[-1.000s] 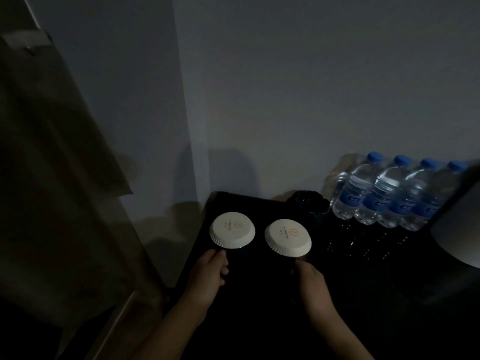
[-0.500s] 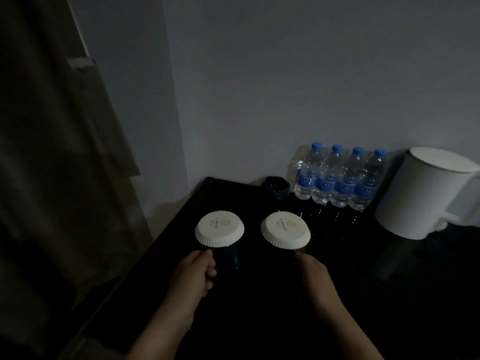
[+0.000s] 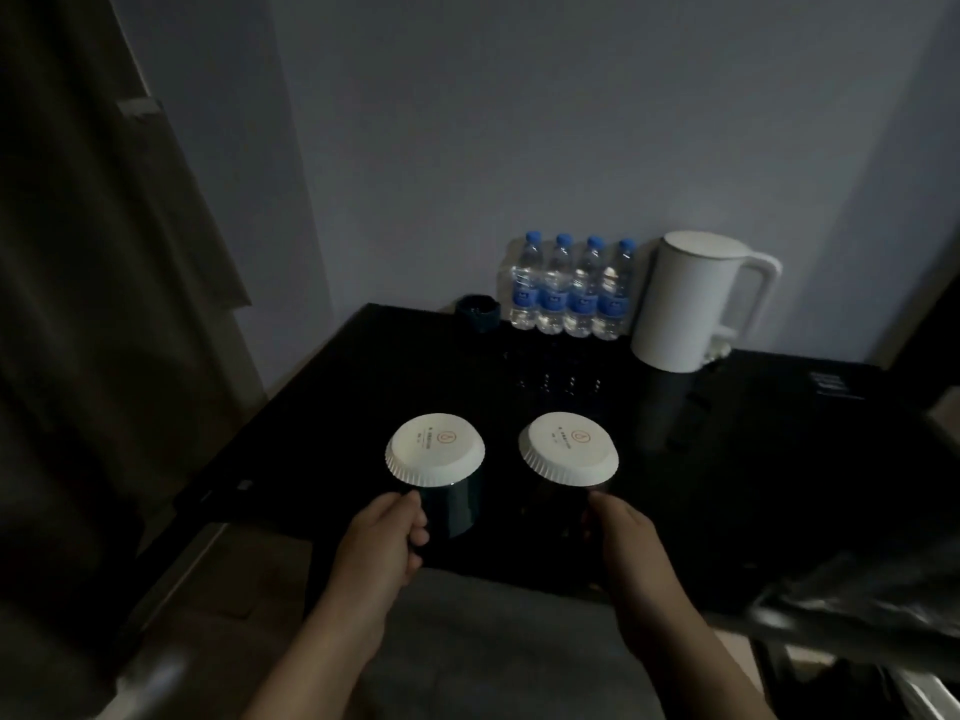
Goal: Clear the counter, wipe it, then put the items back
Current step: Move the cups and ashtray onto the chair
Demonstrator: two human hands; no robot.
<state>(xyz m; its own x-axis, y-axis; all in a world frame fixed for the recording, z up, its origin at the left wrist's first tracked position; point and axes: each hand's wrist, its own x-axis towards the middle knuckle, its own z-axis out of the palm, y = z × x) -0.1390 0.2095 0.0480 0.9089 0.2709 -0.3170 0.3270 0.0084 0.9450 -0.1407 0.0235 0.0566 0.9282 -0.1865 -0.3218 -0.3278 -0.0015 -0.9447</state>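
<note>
vs 0.5 s ago: both cups sit closer to the near edge of the glossy black counter [image 3: 753, 459], well away from the back row. Grip unchanged on both. View has pulled back, so the counter's near edge and the grey floor [image 3: 467, 646] below it now show. The white electric kettle [image 3: 685, 304] is fully in view.

Left hand [image 3: 384, 543]: fingers curled round the side of the left dark green cup [image 3: 460, 506], which is capped by a white pleated paper lid [image 3: 435, 449].
Right hand [image 3: 631, 540]: wrapped on the right dark cup [image 3: 550, 511], same kind of white paper lid [image 3: 570, 448].

Hard to read: very dim. The right cup's body nearly merges with the counter. Can't tell whether either cup rests on the surface or is lifted. Handles aren't visible under the fingers. A dark blurred object [image 3: 857, 600] at lower right can't be identified.

Room: four clear water bottles with blue caps [image 3: 569, 301] stand against the grey wall [image 3: 519, 122], just beside the kettle. A small dark cup [image 3: 478, 313] stands left of the bottles. Counter centre and right are open. A dark curtain [image 3: 78, 304] hangs near the left edge.
</note>
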